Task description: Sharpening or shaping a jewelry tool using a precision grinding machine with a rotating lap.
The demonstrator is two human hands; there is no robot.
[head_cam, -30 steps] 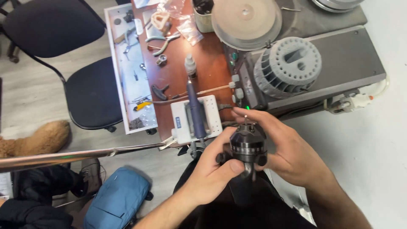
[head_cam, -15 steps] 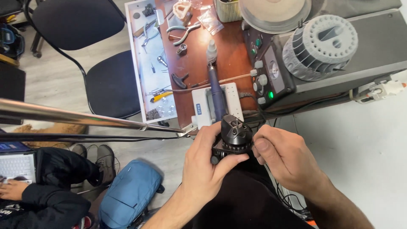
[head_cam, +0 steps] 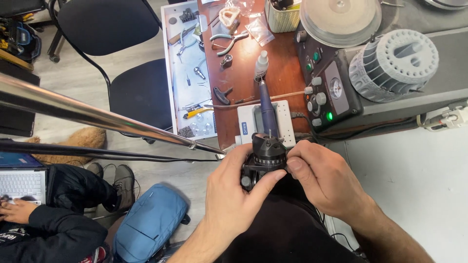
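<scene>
A: In the head view, your left hand (head_cam: 234, 195) is curled round the black round metal fixture with a ribbed collar (head_cam: 267, 155), thumb across its front, at the lower middle of the frame.

B: And the other hand?

A: Your right hand (head_cam: 324, 182) pinches the same fixture from the right, fingertips on the collar; both hands are closed on it. You hold it just below the edge of the brown wooden bench (head_cam: 243, 73).

B: Which way does it point?

A: Its long axis runs up the frame, away from you. A thin pin (head_cam: 269, 132) sticks out of its top toward the bench.

B: What lies beyond it?

A: A blue pen-shaped handpiece (head_cam: 266, 104) rests in a white rectangular cradle (head_cam: 265, 124) that bears a small blue label at its left end. The handpiece also points up the frame. Above it stands a small white dropper bottle (head_cam: 262, 65). At upper middle lie clear plastic bags (head_cam: 258, 31). To the right sits a black control box with a green light (head_cam: 327, 92), and a grey ribbed round holder (head_cam: 395, 63) at upper right.

B: Anyone else?

A: At lower left, another person's hand rests on a laptop (head_cam: 22, 182).
</scene>
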